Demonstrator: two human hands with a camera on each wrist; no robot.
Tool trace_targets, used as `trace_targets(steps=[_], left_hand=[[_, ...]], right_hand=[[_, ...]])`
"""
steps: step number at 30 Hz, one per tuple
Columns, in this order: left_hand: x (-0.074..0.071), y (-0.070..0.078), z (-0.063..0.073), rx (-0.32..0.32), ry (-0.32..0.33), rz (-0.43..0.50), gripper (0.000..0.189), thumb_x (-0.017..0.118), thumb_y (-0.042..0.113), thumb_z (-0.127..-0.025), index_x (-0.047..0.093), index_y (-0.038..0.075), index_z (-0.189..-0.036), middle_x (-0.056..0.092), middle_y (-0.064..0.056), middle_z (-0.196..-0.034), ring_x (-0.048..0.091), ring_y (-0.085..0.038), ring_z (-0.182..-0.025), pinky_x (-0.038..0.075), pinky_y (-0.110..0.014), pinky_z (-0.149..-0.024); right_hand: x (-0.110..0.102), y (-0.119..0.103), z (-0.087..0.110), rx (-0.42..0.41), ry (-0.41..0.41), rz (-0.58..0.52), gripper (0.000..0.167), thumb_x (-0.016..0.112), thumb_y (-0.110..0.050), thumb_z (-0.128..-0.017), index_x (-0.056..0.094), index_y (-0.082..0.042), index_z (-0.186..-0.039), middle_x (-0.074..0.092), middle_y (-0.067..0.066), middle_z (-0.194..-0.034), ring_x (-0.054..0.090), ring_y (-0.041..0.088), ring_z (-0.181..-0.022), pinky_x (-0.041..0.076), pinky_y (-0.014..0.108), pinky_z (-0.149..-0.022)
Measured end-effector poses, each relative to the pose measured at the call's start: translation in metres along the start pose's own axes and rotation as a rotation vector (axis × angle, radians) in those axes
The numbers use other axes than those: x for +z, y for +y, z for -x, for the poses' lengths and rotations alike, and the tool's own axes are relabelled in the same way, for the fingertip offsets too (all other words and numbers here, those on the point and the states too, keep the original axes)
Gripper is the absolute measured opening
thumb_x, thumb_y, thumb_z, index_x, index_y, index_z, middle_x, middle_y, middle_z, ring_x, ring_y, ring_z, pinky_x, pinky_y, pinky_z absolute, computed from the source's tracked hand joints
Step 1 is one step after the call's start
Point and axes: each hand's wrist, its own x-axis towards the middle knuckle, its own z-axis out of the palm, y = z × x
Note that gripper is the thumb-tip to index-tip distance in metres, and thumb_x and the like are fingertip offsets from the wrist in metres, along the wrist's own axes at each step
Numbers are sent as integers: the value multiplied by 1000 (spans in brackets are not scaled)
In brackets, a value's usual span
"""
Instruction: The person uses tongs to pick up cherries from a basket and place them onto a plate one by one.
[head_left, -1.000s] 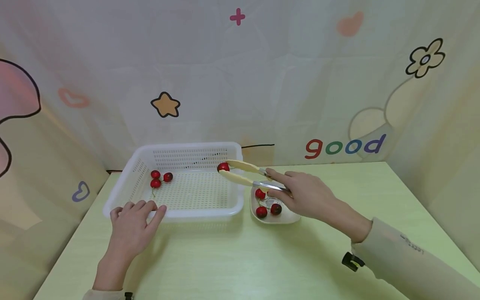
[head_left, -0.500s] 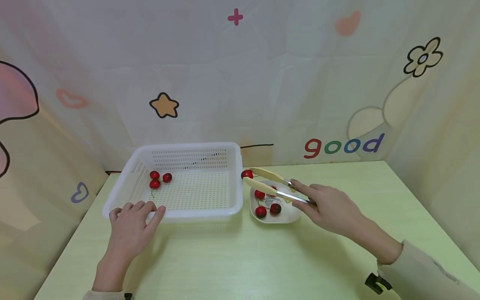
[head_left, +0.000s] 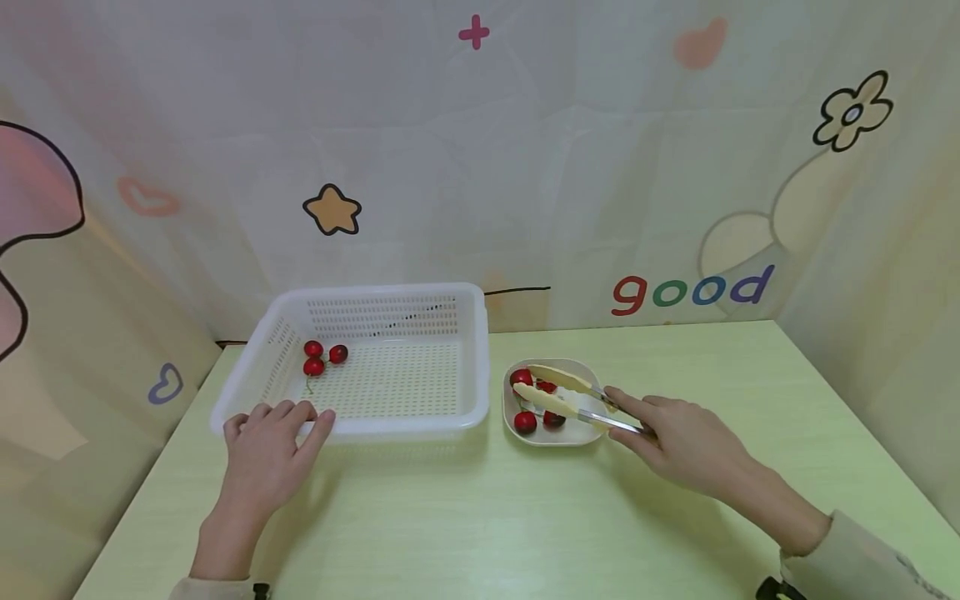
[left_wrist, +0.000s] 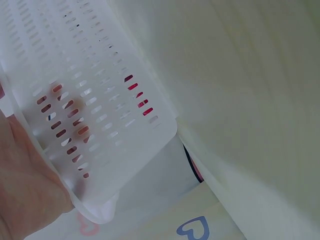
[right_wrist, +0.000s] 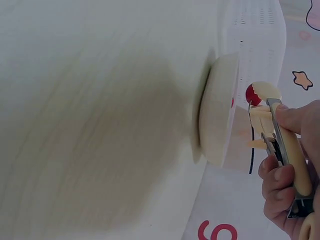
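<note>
My right hand (head_left: 693, 437) grips a pair of tongs (head_left: 551, 401) with cream tips and metal arms. Between the tips is a red cherry (right_wrist: 253, 95), above the small white dish (head_left: 576, 437). Several cherries lie in the dish, among them a red one (head_left: 525, 422); the tongs partly cover others. On the left, my left hand (head_left: 266, 462) holds the front rim of a white perforated basket (head_left: 408, 427), its fingers hooked over inside. Through the slots in the left wrist view, those fingers show dimly. A cluster of three cherries (head_left: 314, 367) sits toward the basket's left side.
Basket and dish stand side by side on a pale green table (head_left: 450, 517), a narrow gap between them. A printed curtain (head_left: 525, 167) hangs behind the table's back edge and along both sides.
My right hand has brought the tongs and cherry rightward and down, from over the basket's right side to above the dish. My left hand and the basket stay in place.
</note>
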Motion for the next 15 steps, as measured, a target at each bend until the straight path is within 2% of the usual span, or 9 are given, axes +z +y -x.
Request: trace_targets(steps=[8,15], left_hand=[[0,0,1,-4,-7,6,43,47,51,-106,67,14,-94,61,1,-85,54,-38,-95,25,-66,-89],[0,0,1,-3,-9,10,43,47,52,-107,67,15,-95,61,1,-85,53,-37,-95,25,-67,-91]], right_hand=[[8,5,5,-13,-44,20,50,75,-36,-95,66,-12,-138,50,-15,-71,45,0,-59,41,26,-53],[11,5,5,10,-51,-6,51,73,-38,-96,65,-14,-140,47,-14,-70,42,1,-58,38,26,-51]])
